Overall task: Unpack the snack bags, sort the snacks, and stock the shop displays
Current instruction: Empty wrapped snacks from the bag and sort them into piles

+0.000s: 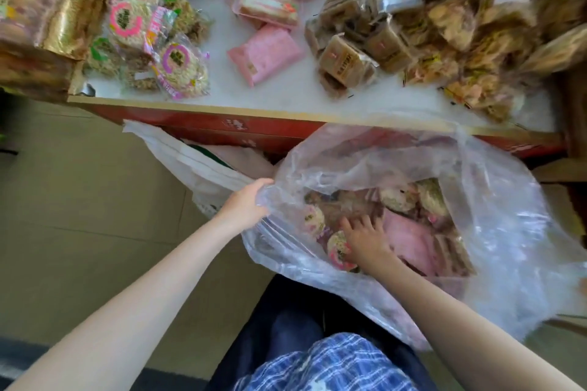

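Observation:
A big clear plastic bag (495,232) stands on the floor below the table, full of mixed snack packs. My left hand (246,203) grips the bag's left rim and holds the mouth wide. My right hand (365,236) is deep inside the bag, fingers spread over the packs, next to a round puffed-rice cake with a pink label (338,252) and a pink flat pack (409,240). Whether it holds one I cannot tell. On the white table top (286,89) lie round rice cakes (178,68), pink packs (265,55) and a heap of brown wrapped bars (359,57).
A second white bag (197,165) hangs against the table's red front (241,128). Gold-wrapped packs (71,13) are stacked at the table's left end. Brown snack bags (495,19) pile up at the right. Tan floor (79,200) lies to my left.

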